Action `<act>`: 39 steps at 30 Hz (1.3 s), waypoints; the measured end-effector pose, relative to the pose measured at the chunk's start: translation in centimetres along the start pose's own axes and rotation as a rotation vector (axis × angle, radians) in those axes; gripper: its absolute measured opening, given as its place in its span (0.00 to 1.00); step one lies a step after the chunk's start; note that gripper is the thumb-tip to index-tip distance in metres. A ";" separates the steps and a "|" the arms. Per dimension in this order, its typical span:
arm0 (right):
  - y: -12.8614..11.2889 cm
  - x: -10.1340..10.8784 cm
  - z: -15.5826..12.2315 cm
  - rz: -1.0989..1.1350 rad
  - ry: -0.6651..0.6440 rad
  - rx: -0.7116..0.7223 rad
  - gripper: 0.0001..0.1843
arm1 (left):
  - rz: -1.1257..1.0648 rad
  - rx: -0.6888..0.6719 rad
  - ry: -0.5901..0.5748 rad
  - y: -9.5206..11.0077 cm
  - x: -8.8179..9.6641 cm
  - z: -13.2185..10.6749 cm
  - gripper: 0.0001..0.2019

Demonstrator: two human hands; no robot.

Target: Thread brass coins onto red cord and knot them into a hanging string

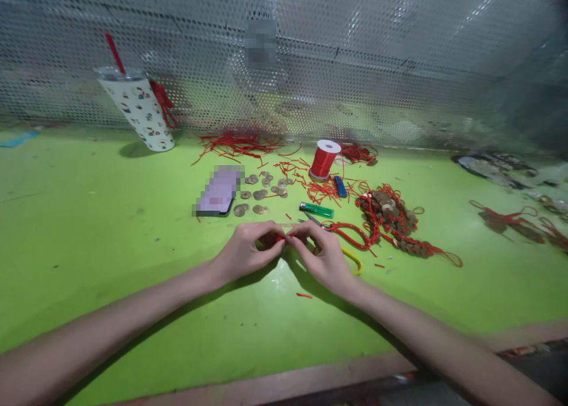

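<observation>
My left hand point(248, 252) and my right hand point(322, 252) meet fingertip to fingertip over the green table point(110, 240), both pinching a short piece of red cord point(282, 238) between them. Just past my right hand lie yellow-handled scissors point(350, 258), partly hidden by that hand. Several loose brass coins point(261, 193) are scattered just beyond my hands. A red cord spool point(325, 158) stands upright further back. To the right sits a heap of coins knotted on red cord point(393, 219).
A phone point(218, 199) lies left of the coins. A green lighter point(316, 210) and a blue lighter point(340, 186) lie near the spool. A patterned cup with a red straw point(139, 113) stands back left. Red cord scraps point(237, 144) lie before a perforated metal screen point(399, 57).
</observation>
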State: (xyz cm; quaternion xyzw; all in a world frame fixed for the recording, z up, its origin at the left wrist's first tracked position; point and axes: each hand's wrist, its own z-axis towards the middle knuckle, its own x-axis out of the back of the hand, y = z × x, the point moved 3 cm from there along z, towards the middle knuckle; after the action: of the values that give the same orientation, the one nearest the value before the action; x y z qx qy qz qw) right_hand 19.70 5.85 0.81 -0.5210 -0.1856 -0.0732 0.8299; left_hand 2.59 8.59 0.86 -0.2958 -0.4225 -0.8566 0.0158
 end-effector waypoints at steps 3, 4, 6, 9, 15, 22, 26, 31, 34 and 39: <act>-0.1 -0.1 -0.1 0.001 -0.005 -0.002 0.03 | 0.072 -0.068 0.004 0.1 0.1 0.0 0.04; -0.1 -0.1 0.0 0.000 -0.004 -0.016 0.03 | 0.085 -0.079 0.005 0.1 0.1 0.0 0.05; 0.0 -0.1 0.1 -0.006 -0.006 -0.055 0.04 | 0.095 -0.083 0.008 0.0 0.1 0.0 0.05; 0.4 -0.2 0.2 -0.060 -0.016 -0.093 0.06 | 0.109 -0.080 0.017 -0.1 0.0 -0.1 0.05; 0.4 -0.5 0.2 -0.352 -0.118 0.034 0.06 | 0.178 -0.125 0.018 -0.1 -0.1 -0.3 0.05; 0.4 -0.3 0.7 -0.280 -0.145 0.073 0.10 | 0.152 -0.148 0.028 0.1 -0.2 -0.2 0.06; 0.5 0.2 1.0 -0.167 -0.109 -0.027 0.10 | 0.100 -0.131 0.023 0.0 -0.2 -0.2 0.07; 0.4 0.2 1.2 -0.132 -0.109 -0.073 0.10 | 0.016 -0.108 0.025 -0.1 -0.3 -0.1 0.06; 0.4 0.2 1.2 -0.113 -0.115 -0.077 0.10 | -0.007 -0.056 0.037 -0.2 -0.2 0.0 0.05; 0.6 0.2 1.3 -0.111 -0.105 -0.077 0.11 | 0.006 -0.012 0.039 -0.2 -0.1 0.1 0.02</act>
State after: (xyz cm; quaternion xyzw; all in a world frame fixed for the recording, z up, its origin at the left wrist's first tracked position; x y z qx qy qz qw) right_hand 19.83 7.33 0.88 -0.5447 -0.2547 -0.0988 0.7929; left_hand 2.66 8.79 0.74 -0.2802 -0.4163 -0.8646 0.0249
